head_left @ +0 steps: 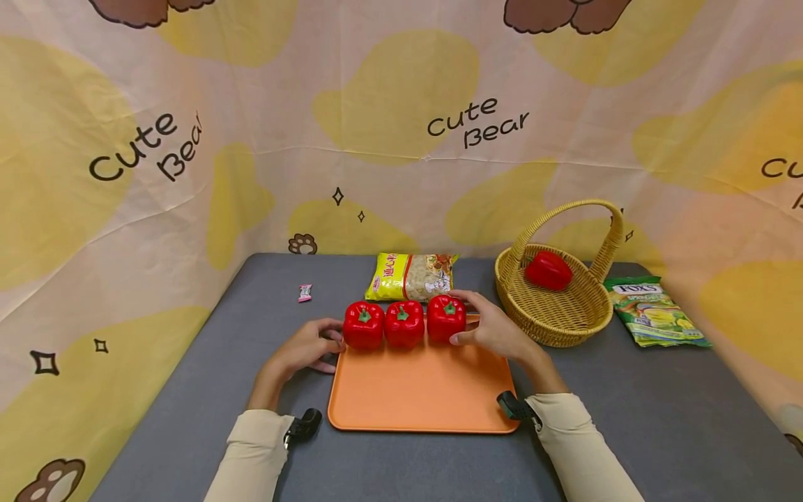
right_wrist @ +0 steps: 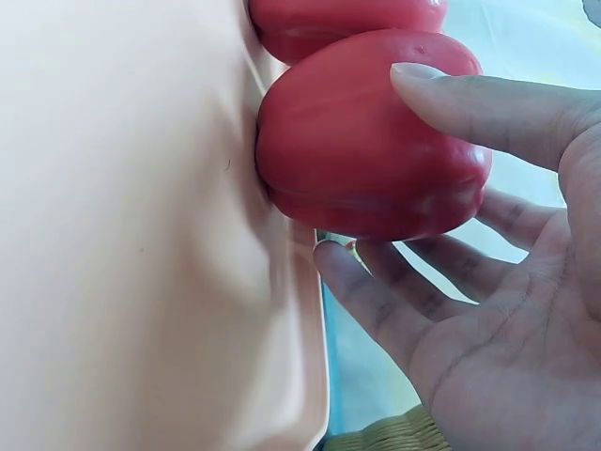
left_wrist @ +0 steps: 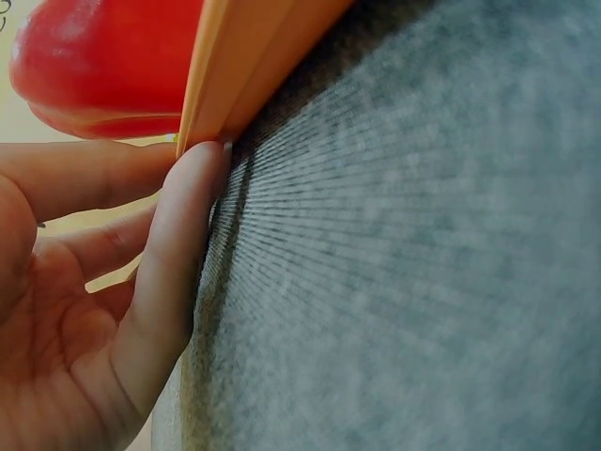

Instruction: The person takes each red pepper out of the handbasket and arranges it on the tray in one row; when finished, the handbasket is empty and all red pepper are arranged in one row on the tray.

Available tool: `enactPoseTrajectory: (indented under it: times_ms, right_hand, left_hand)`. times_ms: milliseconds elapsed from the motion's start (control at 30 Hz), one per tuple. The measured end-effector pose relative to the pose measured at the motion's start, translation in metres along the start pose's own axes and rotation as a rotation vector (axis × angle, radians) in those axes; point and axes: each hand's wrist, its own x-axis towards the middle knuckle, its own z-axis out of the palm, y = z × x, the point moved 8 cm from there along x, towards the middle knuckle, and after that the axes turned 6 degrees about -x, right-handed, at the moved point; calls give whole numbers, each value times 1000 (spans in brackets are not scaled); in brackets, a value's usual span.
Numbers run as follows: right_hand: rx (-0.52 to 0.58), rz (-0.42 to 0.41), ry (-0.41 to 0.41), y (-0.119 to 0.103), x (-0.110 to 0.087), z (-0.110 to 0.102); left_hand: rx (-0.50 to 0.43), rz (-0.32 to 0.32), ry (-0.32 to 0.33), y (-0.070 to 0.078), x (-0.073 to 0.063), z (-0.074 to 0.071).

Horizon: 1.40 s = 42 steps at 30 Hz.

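Observation:
Three red toy bell peppers with green stems stand in a row along the far edge of an orange tray [head_left: 422,390]: the left pepper [head_left: 363,326], the middle pepper [head_left: 404,325] and the right pepper [head_left: 446,319]. My right hand [head_left: 492,326] holds the right one, thumb on its near side and fingers round behind; the right wrist view shows the thumb tip on the pepper [right_wrist: 366,141]. Beside the tray's far left corner is my left hand [head_left: 310,345]. Its thumb and forefinger, fairly straight, touch the tray's rim [left_wrist: 211,94], just below the left pepper.
A yellow pasta bag [head_left: 410,277] lies behind the tray. At the back right stands a wicker basket [head_left: 558,324] with a tall handle and another red pepper [head_left: 548,270] inside. A green FOX'S candy bag [head_left: 655,312] lies right of it, a small pink wrapped candy [head_left: 304,293] at back left.

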Motion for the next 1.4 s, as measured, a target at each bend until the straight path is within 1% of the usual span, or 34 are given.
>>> enactPoseTrajectory:
  times_ms: [300,567,1000,1267,1400]
  right_hand:
    - [31,14,-21,4,2,3]
    - [75,28,-34,1,1,5]
    - [91,50,-49,2,1,6]
    - [64,38,-33,3,0,4]
    - [24,20,-19,0,-2,-1]
  left_hand:
    - [-1,31,-3,2,-1,0]
    - [-5,15,1,1,-1,0]
    - [-10,13,0,1,-1,0]
    - [-16,10,2,0,-1,0]
    - [-15,6,4,0,0,0]
